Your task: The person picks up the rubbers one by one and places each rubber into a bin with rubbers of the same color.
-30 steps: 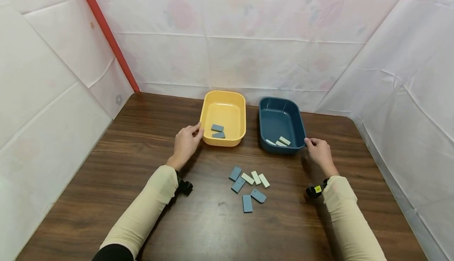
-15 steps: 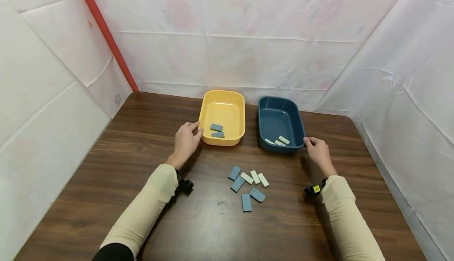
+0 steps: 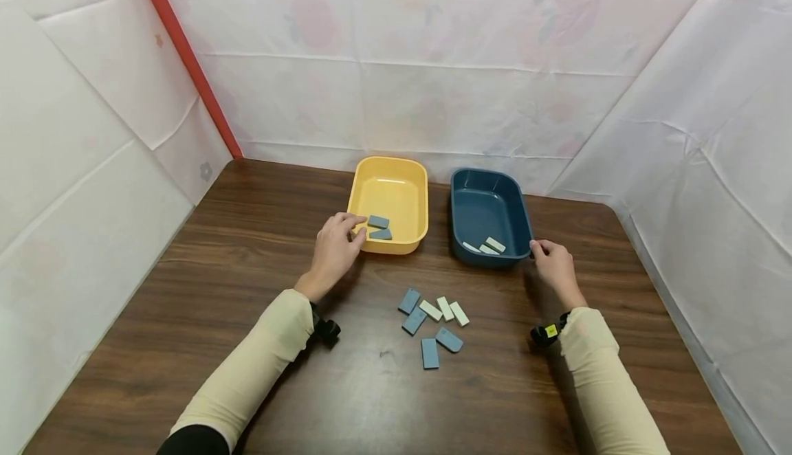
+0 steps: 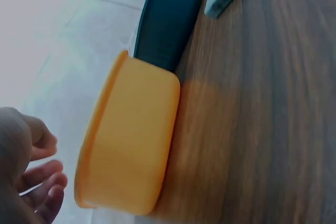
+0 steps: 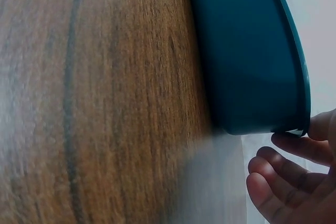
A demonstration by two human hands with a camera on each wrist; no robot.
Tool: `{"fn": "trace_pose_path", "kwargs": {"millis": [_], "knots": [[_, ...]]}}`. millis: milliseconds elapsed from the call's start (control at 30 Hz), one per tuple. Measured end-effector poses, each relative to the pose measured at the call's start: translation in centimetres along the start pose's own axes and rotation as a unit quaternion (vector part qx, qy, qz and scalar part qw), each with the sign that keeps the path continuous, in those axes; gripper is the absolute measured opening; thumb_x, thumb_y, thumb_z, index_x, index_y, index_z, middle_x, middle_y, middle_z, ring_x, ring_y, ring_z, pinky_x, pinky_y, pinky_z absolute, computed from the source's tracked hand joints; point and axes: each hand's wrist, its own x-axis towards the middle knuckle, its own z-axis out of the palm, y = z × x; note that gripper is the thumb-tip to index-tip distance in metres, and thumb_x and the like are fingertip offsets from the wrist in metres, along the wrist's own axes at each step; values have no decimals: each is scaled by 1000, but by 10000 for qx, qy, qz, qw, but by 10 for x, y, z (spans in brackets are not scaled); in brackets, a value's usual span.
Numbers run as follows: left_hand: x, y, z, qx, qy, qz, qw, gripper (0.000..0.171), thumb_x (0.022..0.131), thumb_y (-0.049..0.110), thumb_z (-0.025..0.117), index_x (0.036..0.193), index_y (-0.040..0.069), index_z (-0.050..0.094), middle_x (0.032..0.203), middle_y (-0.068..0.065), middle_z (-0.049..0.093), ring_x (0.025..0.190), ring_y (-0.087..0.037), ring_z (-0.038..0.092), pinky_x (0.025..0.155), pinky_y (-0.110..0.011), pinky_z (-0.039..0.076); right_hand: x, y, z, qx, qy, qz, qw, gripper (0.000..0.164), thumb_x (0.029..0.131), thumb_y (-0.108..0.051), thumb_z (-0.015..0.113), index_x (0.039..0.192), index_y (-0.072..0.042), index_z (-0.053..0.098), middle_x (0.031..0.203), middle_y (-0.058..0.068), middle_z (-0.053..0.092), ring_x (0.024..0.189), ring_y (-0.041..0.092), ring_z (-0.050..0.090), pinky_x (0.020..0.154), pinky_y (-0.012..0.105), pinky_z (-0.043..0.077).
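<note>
My left hand (image 3: 336, 249) hovers over the near left corner of the yellow tray (image 3: 419, 197), its thumb and fingers apart and holding nothing. In the left wrist view a gap shows between the fingers (image 4: 44, 177) and the tray's wall. Two grey-blue tiles (image 3: 379, 222) lie inside that tray. With thumb and forefinger my right hand (image 3: 555, 268) pinches the rim of the dark blue tray (image 3: 489, 204) at its near right corner; the right wrist view shows the other fingers (image 5: 286, 174) free below the rim. Several cream tiles (image 3: 496, 244) lie in the dark blue tray.
On the brown wooden table (image 3: 247, 235), in front of the trays, lie several grey-blue tiles (image 3: 430, 354) and three cream tiles (image 3: 460, 313). White patterned cloth (image 3: 396, 84) hangs behind the table and along both sides. A red pole (image 3: 192, 63) slants at the back left.
My left hand has let go of the yellow tray's rim and moved a little to the right, over the corner. The right hand keeps its pinch on the dark blue tray.
</note>
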Motion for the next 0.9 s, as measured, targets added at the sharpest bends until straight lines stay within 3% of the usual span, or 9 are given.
{"fn": "trace_pose_path", "kwargs": {"millis": [200,400,500,667,900], "knots": [[-3,11,0,-240,-592,524,9966,19,84,16,62,101,13,69,95,-4,64,82,-18,61,72,-32,51,-1,1,0,-6,16,-53,10000,47,96,-37,34,113,-2,60,97,19,65,80,26,59,62,26,42],[-7,21,5,-272,-1439,1056,9836,19,82,15,63,100,14,68,92,1,63,79,-13,60,69,-27,51,-1,1,2,-26,116,-89,9999,47,96,-37,34,113,-1,60,96,19,66,80,27,60,61,26,42],[-9,24,8,-88,-2011,1192,9723,23,83,19,63,105,15,67,99,1,63,88,-14,59,74,-29,50,-1,2,2,-18,154,-77,9999,47,96,-37,35,113,-1,61,96,20,66,80,27,61,61,26,42],[-14,30,10,212,-2990,1265,9456,33,83,24,64,115,18,62,117,1,60,111,-16,54,92,-35,45,-2,1,3,-87,199,-104,9997,45,96,-35,35,112,-2,61,94,19,66,77,25,60,60,26,42],[-18,36,15,473,-3749,1571,9124,42,82,27,64,122,16,58,124,1,56,117,-16,49,98,-34,41,-3,-2,3,-232,258,-203,9992,43,97,-33,35,109,-1,62,89,19,66,74,25,58,60,26,40]]}}
